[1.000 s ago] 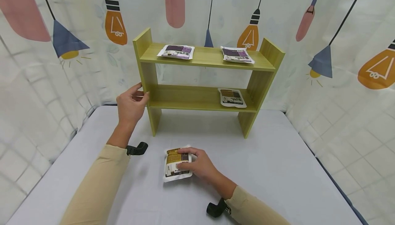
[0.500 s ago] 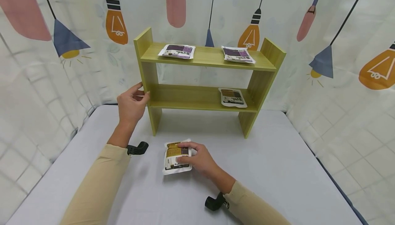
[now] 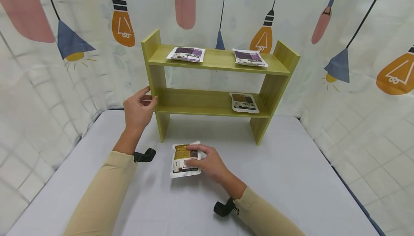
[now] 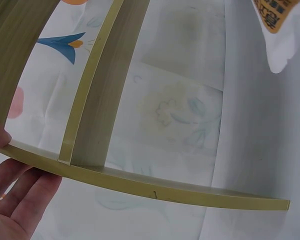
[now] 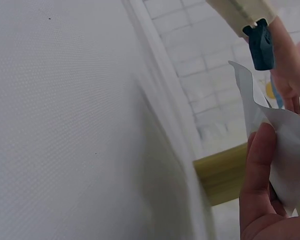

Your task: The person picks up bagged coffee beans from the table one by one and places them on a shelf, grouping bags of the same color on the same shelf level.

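Observation:
A green wooden two-tier shelf [image 3: 200,103] stands at the back of the table. Its left side panel [image 4: 155,192] is pinched by my left hand [image 3: 138,112], thumb on one face and fingers on the other in the left wrist view. My right hand [image 3: 211,164] holds a white food pouch [image 3: 181,162] with a brown-and-black label by its right side, in front of the shelf. In the right wrist view the pouch's plain back [image 5: 292,145] shows, lifted off the table, with the thumb and fingers around its edge.
Two purple-labelled pouches lie on the top tier, one left [image 3: 186,54] and one right [image 3: 249,58]. A brown-labelled pouch [image 3: 244,102] lies at the right of the lower tier. Printed curtains [image 3: 106,78] enclose the white table [image 3: 275,193].
The right hand has carried the pouch a short way forward, toward the shelf. The left hand keeps its place on the side panel, and the shelf has not moved.

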A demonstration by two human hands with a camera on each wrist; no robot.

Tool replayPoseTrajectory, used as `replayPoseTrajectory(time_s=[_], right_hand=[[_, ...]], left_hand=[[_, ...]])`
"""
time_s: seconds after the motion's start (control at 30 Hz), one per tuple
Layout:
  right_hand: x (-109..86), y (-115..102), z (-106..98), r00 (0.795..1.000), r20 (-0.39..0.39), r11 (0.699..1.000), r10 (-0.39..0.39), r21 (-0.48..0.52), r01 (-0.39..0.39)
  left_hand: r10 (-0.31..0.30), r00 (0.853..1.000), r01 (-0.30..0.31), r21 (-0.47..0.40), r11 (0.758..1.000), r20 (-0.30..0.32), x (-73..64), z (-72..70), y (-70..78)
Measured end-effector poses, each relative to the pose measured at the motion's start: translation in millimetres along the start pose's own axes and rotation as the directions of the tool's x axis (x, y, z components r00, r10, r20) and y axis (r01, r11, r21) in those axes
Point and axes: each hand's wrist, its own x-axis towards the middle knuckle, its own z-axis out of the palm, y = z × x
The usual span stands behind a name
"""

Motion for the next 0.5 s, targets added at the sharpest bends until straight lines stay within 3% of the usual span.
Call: replayPoseTrajectory(time_s=[0.17, 0.5], right_hand=[[2.1, -3.1, -0.3, 1.000, 0.006, 0.999, -0.025, 0.048, 0.024], [4.7, -12.5, -2.9, 1.000, -0.002, 0.998, -0.022, 0.052, 0.022]], left_hand=[[0.007, 1.000, -0.007, 0.002, 1.000, -0.003, -0.4, 0.1, 1.0], [-0.003, 1.000, 0.003, 0.015, 1.000, 0.000, -0.9, 0.2, 0.5]])
